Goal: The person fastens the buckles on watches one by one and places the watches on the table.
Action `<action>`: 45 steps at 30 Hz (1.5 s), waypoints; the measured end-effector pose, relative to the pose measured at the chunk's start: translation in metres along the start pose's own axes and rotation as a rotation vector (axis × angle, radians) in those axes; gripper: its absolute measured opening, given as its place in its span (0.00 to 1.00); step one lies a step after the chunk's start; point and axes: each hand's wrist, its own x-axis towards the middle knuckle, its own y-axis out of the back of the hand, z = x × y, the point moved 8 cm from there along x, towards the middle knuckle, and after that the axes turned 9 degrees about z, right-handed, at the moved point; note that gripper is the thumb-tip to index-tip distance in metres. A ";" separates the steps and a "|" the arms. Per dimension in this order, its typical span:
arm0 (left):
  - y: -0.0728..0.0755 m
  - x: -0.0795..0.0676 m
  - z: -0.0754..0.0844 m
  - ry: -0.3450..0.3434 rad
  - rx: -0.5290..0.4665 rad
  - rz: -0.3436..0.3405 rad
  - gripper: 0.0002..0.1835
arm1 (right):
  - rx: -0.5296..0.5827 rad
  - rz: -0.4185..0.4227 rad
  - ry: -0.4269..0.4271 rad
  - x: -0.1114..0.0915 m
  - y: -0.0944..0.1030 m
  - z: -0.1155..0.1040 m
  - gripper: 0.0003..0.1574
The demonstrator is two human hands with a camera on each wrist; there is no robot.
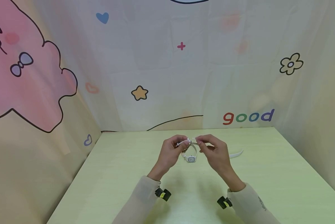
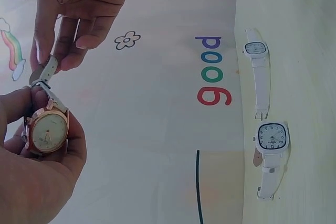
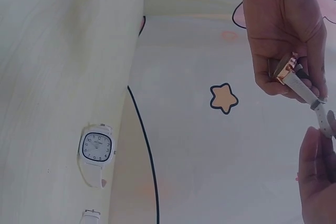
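Honestly, I see the left hand (image 2: pixel 37 182) gripping the gold-rimmed watch (image 2: pixel 48 131) above the table (image 1: pixel 114 186), the right hand (image 2: pixel 86 11) pinching its white strap (image 2: pixel 49 68). Tugging too hard might jerk the watch loose; a slack pinch could let the strap slip.

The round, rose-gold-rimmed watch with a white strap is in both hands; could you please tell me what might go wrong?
The white strap might slip from the right hand, which pinches its end. Should the left hand loosen, the round watch could drop onto the pale green table.
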 end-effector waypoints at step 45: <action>-0.002 -0.006 0.006 -0.020 -0.023 -0.049 0.11 | 0.030 -0.053 -0.029 -0.003 -0.004 -0.006 0.09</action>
